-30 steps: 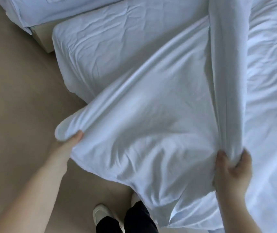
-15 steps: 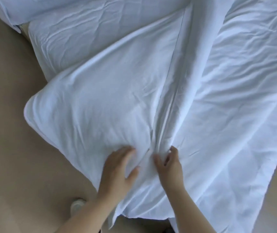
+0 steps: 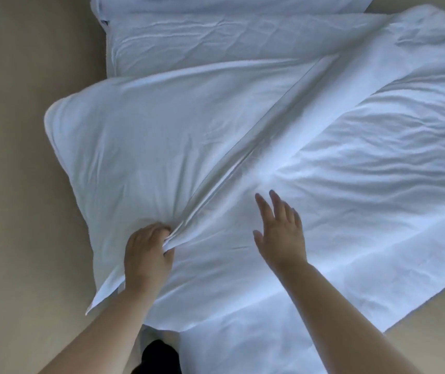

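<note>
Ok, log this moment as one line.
left hand: grips bunched fold of white sheet | right hand: open, fingers straight, over the sheet, contact unclear | sheet: spread across bed, edge overhanging floor

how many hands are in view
2. The left hand grips a bunched fold of the white fabric sheet at lower centre; the right hand, fingers straight, is over the sheet just to its right, contact unclear.
</note>
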Demonstrator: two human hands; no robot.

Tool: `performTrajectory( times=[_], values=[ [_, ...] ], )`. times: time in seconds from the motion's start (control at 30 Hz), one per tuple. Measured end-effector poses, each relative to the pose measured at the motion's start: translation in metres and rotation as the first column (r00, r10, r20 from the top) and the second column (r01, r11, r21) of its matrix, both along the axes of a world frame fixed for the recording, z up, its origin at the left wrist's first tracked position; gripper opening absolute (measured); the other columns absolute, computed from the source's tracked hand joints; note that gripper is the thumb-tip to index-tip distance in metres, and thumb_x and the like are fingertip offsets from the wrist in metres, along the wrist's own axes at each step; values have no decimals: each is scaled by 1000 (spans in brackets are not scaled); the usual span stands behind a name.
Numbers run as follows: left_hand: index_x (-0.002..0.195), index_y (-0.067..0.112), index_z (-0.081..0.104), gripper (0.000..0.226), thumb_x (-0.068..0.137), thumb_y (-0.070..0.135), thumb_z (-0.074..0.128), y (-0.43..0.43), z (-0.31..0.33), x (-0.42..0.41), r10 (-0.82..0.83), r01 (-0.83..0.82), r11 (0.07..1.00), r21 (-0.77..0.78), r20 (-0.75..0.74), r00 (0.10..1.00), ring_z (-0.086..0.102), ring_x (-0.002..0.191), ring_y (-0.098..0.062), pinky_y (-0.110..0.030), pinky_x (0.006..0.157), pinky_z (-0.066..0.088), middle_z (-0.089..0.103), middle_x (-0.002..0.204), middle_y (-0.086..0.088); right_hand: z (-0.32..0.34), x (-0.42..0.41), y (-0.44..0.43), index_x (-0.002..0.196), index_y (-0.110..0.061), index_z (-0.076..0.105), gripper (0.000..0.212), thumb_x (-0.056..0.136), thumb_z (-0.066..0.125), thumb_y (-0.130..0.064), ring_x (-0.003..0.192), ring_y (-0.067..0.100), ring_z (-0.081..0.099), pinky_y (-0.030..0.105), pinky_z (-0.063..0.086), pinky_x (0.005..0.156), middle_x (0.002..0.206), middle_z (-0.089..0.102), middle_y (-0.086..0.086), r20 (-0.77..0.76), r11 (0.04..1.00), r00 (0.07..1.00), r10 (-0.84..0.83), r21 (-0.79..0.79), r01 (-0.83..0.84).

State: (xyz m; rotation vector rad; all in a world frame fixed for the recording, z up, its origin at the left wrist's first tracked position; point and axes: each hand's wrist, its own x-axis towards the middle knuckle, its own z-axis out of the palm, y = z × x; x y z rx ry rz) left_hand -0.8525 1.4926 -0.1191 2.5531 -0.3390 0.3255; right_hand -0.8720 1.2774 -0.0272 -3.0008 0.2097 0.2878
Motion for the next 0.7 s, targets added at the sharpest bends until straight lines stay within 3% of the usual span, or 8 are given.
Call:
performTrajectory(
  times=[0.1, 0.2, 0.3, 0.37, 0.4, 0.47, 0.6, 0.7],
  values=[
    [70, 8, 57, 28, 49, -5, 69, 11, -13, -2, -27, 20, 997, 72, 97, 995, 47, 69, -23, -29, 67, 31, 61, 64, -8, -2, 50, 2, 145, -25, -17, 76, 96, 40, -33, 144, 22, -8, 43, -10, 114, 155, -17, 4, 18, 967, 989, 146, -211, -139],
    [62, 5, 60, 41, 32, -8, 83, 19, -17, -2, 5, -15, 993, 119, 84, 996, 35, 69, -19, -32, 73, 31, 60, 59, -7, -10, 90, 2, 146, -25, -14, 72, 96, 37, -15, 143, 24, -13, 45, -14, 112, 155, -16, 5, -56, 864, 933, 356, -361, -352],
    [56, 6, 59, 42, 27, -5, 87, 25, -9, 2, -31, 17, 987, 160, 86, 996, 45, 62, -21, -32, 73, 32, 56, 51, -6, -18, 116, -11, 147, -19, 16, 62, 90, 33, -1, 144, 24, 10, 42, -8, 114, 154, 17, 8, -129, 837, 912, 389, -365, -408],
    [53, 4, 58, 40, 28, -4, 88, 37, 6, 11, -30, 13, 984, 179, 90, 996, 54, 47, -29, -32, 67, 31, 54, 47, -7, -23, 123, -13, 115, -8, 63, 50, 73, 38, 7, 107, 30, 61, 38, 31, 109, 109, 65, 18, 46, 827, 874, 484, -351, -439],
    [52, 3, 57, 35, 36, -3, 86, 45, 17, 18, -18, -2, 986, 168, 113, 993, 54, 42, -29, -32, 64, 29, 53, 46, -9, -17, 123, -9, 86, -7, 73, 45, 62, 36, 3, 72, 28, 68, 33, 51, 85, 76, 69, 14, 90, 844, 872, 480, -320, -431],
    [57, 8, 52, 14, 62, 6, 65, 60, 48, 27, 3, -16, 997, 72, 177, 984, 50, 40, -28, -31, 58, 24, 50, 49, -7, 6, 118, -3, 61, -12, 70, 43, 51, 28, -9, 41, 24, 57, 17, 44, 46, 49, 60, 4, 269, 862, 824, 499, -255, -439],
    [75, 44, 49, 19, 86, 34, 38, 153, 21, -6, 118, -115, 993, 31, -107, 987, 50, 65, -24, -31, 68, 40, 45, 72, 17, 51, 86, 26, 73, -10, 73, 46, 45, 36, -6, 49, 28, 52, 27, 29, 50, 58, 62, 8, 676, 900, 622, 394, -146, -411],
    [84, 37, 49, 13, 86, 40, 37, 166, 23, -47, 190, -199, 980, -11, -257, 947, 52, 91, 8, -18, 77, 37, 46, 79, 17, 19, 36, 43, 83, -11, 71, 50, 45, 37, -10, 68, 21, 44, 29, 29, 59, 69, 65, 7, 549, 846, 703, 452, -15, -532]
  ],
)
